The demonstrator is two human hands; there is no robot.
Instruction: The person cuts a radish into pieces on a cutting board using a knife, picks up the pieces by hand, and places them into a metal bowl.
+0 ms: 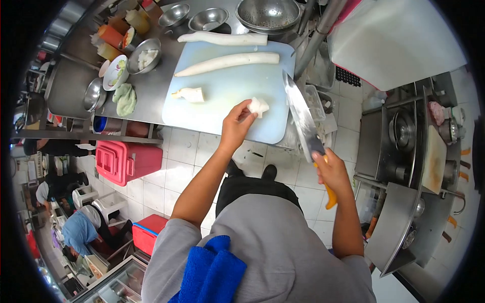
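My left hand point(239, 124) is closed, thumb and fingers pinching cut white radish pieces point(258, 107) near the front right of the pale cutting board point(227, 118). My right hand point(333, 172) grips a large kitchen knife point(299, 111) by its yellow handle. Its broad blade points away from me, beside the board's right edge and apart from the pieces. Behind my left hand lies a peeled long white radish point(227, 62), with another radish point(222, 39) along the board's far edge. A short radish end point(189, 95) rests on the left side.
Left of the board are a green cloth point(124, 99), a metal bowl of white chunks point(144, 56) and a white bowl point(115, 73). A colander point(268, 14) stands at the back. Clear containers point(314, 103) sit at right. A red cooler point(129, 161) is on the floor.
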